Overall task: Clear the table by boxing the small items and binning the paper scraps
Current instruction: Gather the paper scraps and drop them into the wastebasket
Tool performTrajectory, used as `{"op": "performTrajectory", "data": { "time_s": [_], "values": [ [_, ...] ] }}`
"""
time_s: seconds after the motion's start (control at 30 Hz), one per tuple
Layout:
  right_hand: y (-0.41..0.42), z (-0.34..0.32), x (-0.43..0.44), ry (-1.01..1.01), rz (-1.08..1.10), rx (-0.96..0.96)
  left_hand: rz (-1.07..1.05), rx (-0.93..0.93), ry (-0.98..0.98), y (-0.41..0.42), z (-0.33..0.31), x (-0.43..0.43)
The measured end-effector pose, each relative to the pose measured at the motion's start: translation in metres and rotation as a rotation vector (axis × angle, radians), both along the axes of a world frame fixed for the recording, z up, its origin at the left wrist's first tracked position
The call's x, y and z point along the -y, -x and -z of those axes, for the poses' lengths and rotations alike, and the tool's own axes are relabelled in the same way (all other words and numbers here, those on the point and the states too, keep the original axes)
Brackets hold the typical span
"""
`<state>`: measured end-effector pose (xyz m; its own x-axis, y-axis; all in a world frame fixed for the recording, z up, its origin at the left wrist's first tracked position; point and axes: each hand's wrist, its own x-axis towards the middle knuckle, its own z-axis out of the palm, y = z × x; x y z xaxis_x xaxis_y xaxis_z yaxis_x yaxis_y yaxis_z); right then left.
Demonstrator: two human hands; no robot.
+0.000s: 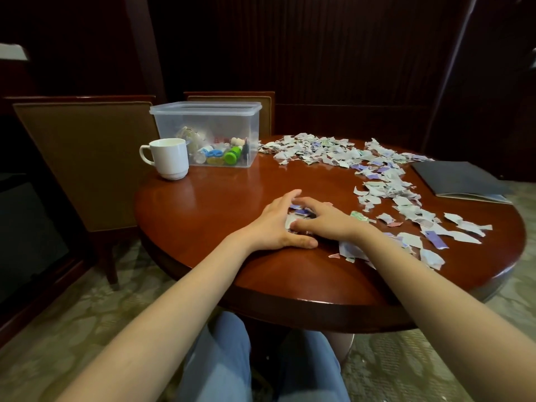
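Torn paper scraps [377, 175] lie in a wide band across the back and right of the round wooden table [203, 198]. My left hand [275, 224] and my right hand [324, 219] rest on the table near its middle, cupped together around a small heap of scraps [300, 211]. Both hands press the heap from either side; fingers are curled over it. A clear plastic box [207, 133] stands at the back left, open, with several small items [223, 153] inside.
A white mug [169, 158] stands left of the box near the table edge. A dark folder [461, 181] lies at the far right. Two upholstered chairs [84, 158] stand behind and left of the table. My knees show below the table's front edge.
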<state>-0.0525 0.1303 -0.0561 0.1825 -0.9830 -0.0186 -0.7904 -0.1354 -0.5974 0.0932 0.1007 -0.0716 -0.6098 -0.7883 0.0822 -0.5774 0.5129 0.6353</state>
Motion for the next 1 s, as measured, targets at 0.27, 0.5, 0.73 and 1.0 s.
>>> {"op": "performTrajectory", "data": {
  "time_s": [0.27, 0.5, 0.73, 1.0],
  "values": [
    [0.017, -0.021, -0.028, 0.048, -0.078, -0.213, -0.025, 0.033, 0.029, 0.001, 0.001, 0.005],
    [0.048, -0.009, -0.042, -0.154, 0.046, -0.526, -0.056, 0.272, 0.161, 0.009, 0.001, 0.005],
    [0.027, 0.003, -0.02, -0.152, 0.086, -0.459, -0.027, 0.155, 0.117, 0.005, 0.001, 0.0],
    [0.02, 0.002, 0.006, -0.071, 0.113, -0.385, -0.048, -0.201, -0.224, -0.001, -0.005, 0.0]
  ]
}}
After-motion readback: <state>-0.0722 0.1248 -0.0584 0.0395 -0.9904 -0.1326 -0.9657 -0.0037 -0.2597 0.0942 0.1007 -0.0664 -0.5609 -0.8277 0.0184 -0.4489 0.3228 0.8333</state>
